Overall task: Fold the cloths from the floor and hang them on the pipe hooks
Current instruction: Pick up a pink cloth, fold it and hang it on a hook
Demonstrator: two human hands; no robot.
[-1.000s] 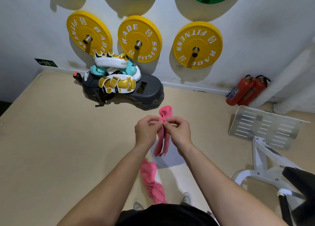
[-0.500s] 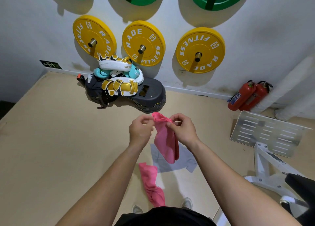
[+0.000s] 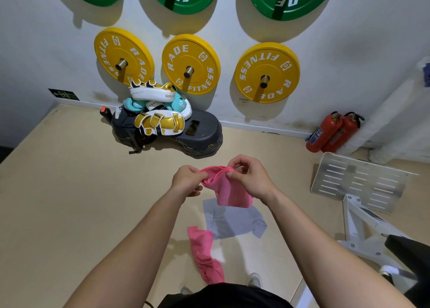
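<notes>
Pinching folded cloth (image 3: 230,192) along its top edge, left hand (image 3: 188,179) and right hand (image 3: 252,179) both clamped on it, above mid-floor (image 3: 69,203). Directly below, flat grey cloth (image 3: 232,221), crumpled cloth (image 3: 204,254) just beside its near-left corner. Bare floor wide leftward; frame (image 3: 358,217) near on the right.

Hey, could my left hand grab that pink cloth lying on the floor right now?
Probably not yet: the left hand is busy pinching the held pink cloth with the right hand. The floor pink cloth lies uncovered, though.
</notes>
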